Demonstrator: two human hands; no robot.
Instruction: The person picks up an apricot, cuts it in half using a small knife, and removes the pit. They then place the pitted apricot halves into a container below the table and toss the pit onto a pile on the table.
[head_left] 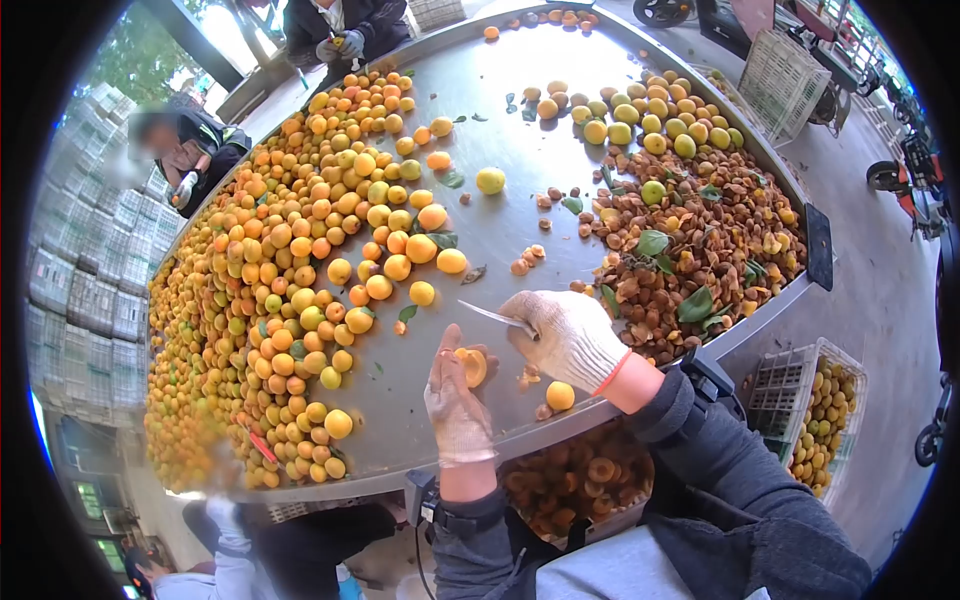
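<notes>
Fingers of the gloved left hand (457, 405) curl around a cut apricot half (471, 366), its open face turned upward, held just above the round metal desk (500, 100). Fingers of the gloved right hand (570, 335) close around the handle of a small knife (497, 317), whose blade points left, close to the left thumb. One whole apricot (560, 396) lies on the desk just beside the right wrist. A wide heap of orange and yellow apricots (280, 290) covers the left side of the desk, and a pile of brown pits and leaves (700, 250) fills the right side. A tub of cut halves (575, 485) sits below the desk edge near the person's lap, and a white crate of fruit (825, 410) stands to the right. Other people in gloves work at the far rim.

The likely risk is the blade: its tip sits so near the left thumb that a slip on wet fruit could nick the glove. The loose apricot near the edge could also roll off the sloping metal if the right arm nudges it.
</notes>
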